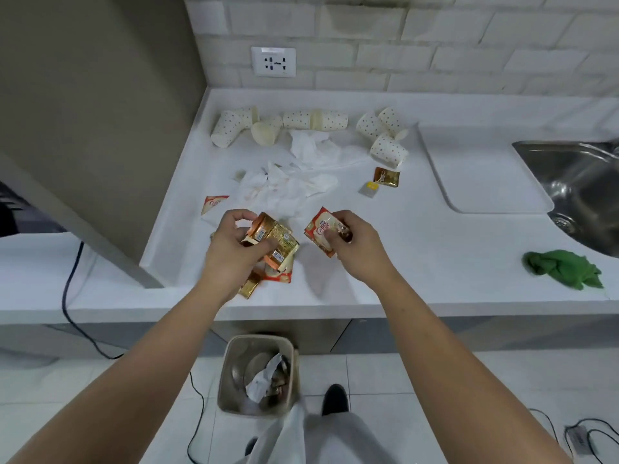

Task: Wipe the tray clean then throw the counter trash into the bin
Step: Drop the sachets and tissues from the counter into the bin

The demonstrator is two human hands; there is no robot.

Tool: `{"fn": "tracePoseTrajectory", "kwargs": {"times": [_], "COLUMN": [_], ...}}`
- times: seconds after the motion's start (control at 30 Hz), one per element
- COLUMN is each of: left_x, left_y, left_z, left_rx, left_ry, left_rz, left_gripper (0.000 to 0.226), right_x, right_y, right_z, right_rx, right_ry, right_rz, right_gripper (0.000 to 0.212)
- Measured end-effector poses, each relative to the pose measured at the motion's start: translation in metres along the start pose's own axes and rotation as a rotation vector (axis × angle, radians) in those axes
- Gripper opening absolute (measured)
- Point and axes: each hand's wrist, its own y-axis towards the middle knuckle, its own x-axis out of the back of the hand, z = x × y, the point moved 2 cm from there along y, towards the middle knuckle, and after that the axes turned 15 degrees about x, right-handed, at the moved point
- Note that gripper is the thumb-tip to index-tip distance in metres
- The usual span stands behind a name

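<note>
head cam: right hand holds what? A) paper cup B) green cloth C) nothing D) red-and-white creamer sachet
D: the right hand pinches a red-and-white creamer sachet above the counter. The left hand grips a bunch of gold wrappers, and the green cloth and paper cups lie on the counter away from both hands.

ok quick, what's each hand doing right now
left hand: gripping a bunch of sachets
right hand: pinching a creamer sachet
</note>
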Motion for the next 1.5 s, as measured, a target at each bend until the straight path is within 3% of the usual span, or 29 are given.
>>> {"fn": "tracePoseTrajectory", "kwargs": {"times": [0.2,0.33,0.53,0.6,0.77,0.97,1.13,1.37,1.5], "left_x": [0.052,0.073,0.084,0.085,0.078,0.081,0.064,0.032,0.014], "left_y": [-0.041,-0.063,-0.064,-0.06,-0.061,-0.058,-0.056,-0.052,-0.04], "left_z": [0.04,0.068,0.122,0.138,0.157,0.148,0.122,0.077,0.056], "left_rx": [0.109,0.121,0.18,0.214,0.286,0.201,0.111,-0.024,-0.058], "left_ry": [0.044,0.373,0.619,0.66,0.823,0.82,0.659,0.52,0.451], "left_rz": [0.144,0.14,0.089,0.082,0.183,0.1,0.086,0.048,0.047], "left_gripper": [0.048,0.023,0.027,0.031,0.07,0.065,0.042,0.025,0.024], "right_x": [-0.038,-0.07,-0.125,-0.141,-0.155,-0.132,-0.106,-0.051,-0.013], "right_y": [-0.069,-0.103,-0.128,-0.131,-0.138,-0.131,-0.116,-0.074,-0.041], "right_z": [0.021,0.029,0.018,0.01,-0.007,-0.001,0.017,0.002,-0.029], "right_rx": [-0.03,-0.014,-0.072,-0.104,-0.236,-0.171,-0.108,-0.043,-0.042], "right_ry": [0.049,-0.082,-0.195,-0.226,-0.279,-0.311,-0.196,-0.255,-0.372], "right_rz": [0.167,0.283,0.385,0.402,0.538,0.378,0.131,-0.18,-0.228], "right_gripper": [0.021,0.021,0.021,0.024,0.066,0.044,0.021,0.022,0.032]}}
